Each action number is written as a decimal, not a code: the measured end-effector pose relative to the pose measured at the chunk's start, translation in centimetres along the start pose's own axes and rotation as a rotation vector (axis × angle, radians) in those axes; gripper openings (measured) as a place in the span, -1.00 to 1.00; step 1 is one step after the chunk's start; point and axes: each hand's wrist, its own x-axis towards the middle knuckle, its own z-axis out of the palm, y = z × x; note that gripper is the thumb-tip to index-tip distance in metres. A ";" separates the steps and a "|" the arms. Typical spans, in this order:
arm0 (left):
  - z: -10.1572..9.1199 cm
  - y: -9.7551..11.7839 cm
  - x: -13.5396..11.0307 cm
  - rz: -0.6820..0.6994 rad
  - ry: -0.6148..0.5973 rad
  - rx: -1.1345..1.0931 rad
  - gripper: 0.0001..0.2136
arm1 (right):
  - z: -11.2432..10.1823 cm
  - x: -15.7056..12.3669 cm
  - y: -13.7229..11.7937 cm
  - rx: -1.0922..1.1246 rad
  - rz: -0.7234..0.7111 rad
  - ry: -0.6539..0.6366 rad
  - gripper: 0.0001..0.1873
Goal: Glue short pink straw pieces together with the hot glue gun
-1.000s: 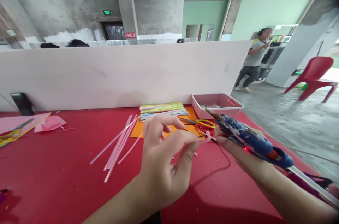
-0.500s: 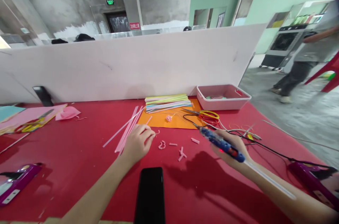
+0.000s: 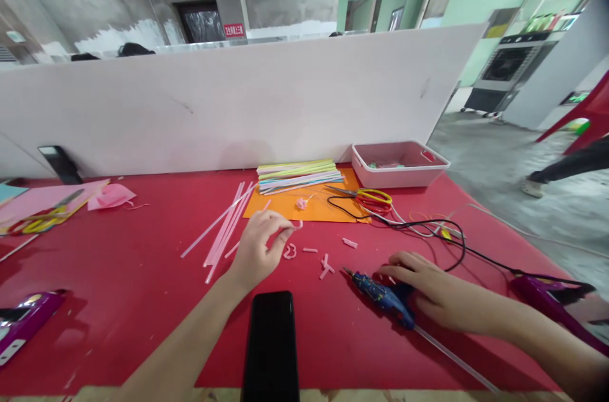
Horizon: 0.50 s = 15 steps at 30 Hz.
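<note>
My left hand [image 3: 259, 250] hovers low over the red table [image 3: 118, 275], thumb and fingers pinched on a small curled pink straw piece [image 3: 297, 224]. More cut pink pieces [image 3: 290, 252] lie just right of it. My right hand [image 3: 428, 291] rests on a blue glue gun [image 3: 380, 294] that lies flat on the table, nozzle pointing left, fingers loosely laid over its body. A clear glue stick [image 3: 451, 357] trails from its back end.
A black phone [image 3: 271, 345] lies at the near edge. Long pink straws [image 3: 223, 231], a straw stack [image 3: 297, 174], orange paper [image 3: 309, 208], scissors [image 3: 368, 198], a white tray [image 3: 399, 164] and a black cord [image 3: 428, 231] sit behind. A white partition [image 3: 238, 104] backs the table.
My right hand has lowered the glue gun from mid-air to the table. My left hand dropped from near the camera to the table and picked up a pink piece.
</note>
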 end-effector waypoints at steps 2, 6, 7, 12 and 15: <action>0.5 1.0 1.3 0.016 -0.017 -0.070 -0.88 | -2.1 0.6 -1.2 0.001 0.026 0.095 -0.37; 0.9 3.7 4.6 0.111 -0.053 -0.210 -0.90 | -6.5 3.0 -5.3 0.263 0.039 0.381 -0.74; 0.8 4.5 5.5 0.142 -0.066 -0.250 -0.90 | -7.3 3.7 -6.5 0.407 0.012 0.446 -0.74; -0.6 7.3 8.1 0.268 -0.058 -0.418 -0.86 | -9.3 6.4 -9.9 0.970 -0.228 0.424 -0.80; -1.6 7.5 8.4 0.268 -0.069 -0.369 -0.84 | -9.2 7.3 -10.1 1.133 -0.281 0.347 -0.86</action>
